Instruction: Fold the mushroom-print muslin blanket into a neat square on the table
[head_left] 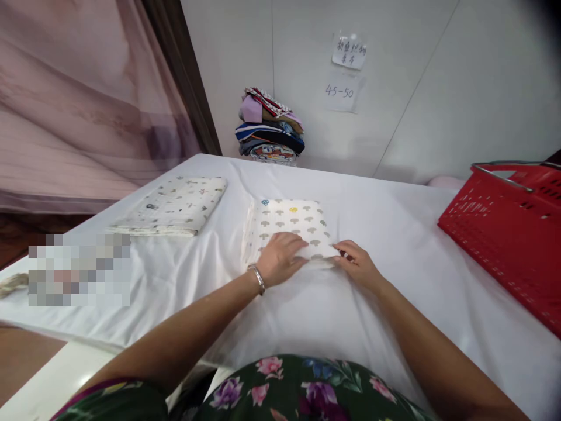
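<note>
A folded white cloth [293,225] printed with grey mushrooms, and a blue and a yellow one, lies on the white-covered table in front of me. My left hand [283,257] rests on its near edge, fingers stretched over the fabric and thumb apart. At the near right corner, my right hand [357,263] pinches the cloth between thumb and fingers. To the left lies a second folded white cloth [179,204] with small dark and green prints, out of reach of both hands.
A red plastic basket [504,228] with a metal handle stands at the right. Beyond the table's far edge is a stack of folded fabrics [272,128] against the wall. Pink curtains [87,99] hang at the left. A blurred patch [79,269] hides part of the table.
</note>
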Tool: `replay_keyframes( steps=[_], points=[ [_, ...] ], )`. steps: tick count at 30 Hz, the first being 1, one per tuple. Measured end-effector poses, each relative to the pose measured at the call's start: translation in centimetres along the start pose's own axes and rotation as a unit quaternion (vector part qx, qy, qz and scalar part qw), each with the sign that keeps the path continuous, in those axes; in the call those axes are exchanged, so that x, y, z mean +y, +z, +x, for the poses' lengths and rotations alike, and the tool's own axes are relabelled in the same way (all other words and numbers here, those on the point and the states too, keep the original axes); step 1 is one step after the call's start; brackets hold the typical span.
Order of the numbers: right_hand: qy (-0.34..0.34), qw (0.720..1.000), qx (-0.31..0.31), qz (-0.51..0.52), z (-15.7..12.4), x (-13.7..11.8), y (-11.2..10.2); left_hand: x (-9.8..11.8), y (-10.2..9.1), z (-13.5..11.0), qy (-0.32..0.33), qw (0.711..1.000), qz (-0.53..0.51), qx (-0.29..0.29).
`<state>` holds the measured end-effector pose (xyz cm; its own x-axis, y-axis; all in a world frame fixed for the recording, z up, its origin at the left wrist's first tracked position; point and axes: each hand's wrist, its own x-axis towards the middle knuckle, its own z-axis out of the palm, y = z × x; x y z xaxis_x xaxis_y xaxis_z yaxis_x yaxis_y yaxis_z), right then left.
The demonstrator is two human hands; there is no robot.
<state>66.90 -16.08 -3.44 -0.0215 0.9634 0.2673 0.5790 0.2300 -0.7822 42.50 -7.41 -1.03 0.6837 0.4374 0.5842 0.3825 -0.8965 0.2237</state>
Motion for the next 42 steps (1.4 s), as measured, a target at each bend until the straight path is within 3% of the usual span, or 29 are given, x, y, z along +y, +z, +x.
replay_keyframes(
  steps=[3,7,10,14,18,23,27,34,42],
  points=[
    [0.002,0.999,0.024,0.045,0.0,0.0,0.5,1.9,1.6,-0.4,0.012,0.999,0.031,-0.029],
    [0.016,0.997,0.057,0.058,0.1,0.0,1.0,1.7,2.4,-0.2,-0.023,0.998,0.052,0.038],
    [-0.002,0.996,0.078,0.040,0.2,0.2,1.2,2.0,2.5,-0.3,-0.014,0.996,0.071,0.048],
    [-0.014,0.998,0.058,0.010,0.0,0.3,1.3,2.5,2.6,-0.1,-0.011,0.995,0.096,0.035],
    [-0.023,0.998,0.055,-0.012,0.1,0.4,1.7,2.1,2.7,0.9,-0.017,0.993,0.099,0.061],
    [0.035,0.992,0.077,0.090,0.7,0.9,2.1,1.8,3.5,1.7,0.015,0.993,0.085,0.081],
    [0.084,0.985,0.061,0.141,0.8,1.0,1.9,2.3,3.8,1.3,0.061,0.994,0.075,0.042],
    [0.049,0.987,0.066,0.139,0.8,0.9,1.9,2.7,3.1,1.6,0.074,0.990,0.113,-0.038],
    [0.070,0.986,0.074,0.135,0.7,0.5,1.9,2.7,4.3,3.4,0.118,0.974,0.169,-0.099]
  ],
)
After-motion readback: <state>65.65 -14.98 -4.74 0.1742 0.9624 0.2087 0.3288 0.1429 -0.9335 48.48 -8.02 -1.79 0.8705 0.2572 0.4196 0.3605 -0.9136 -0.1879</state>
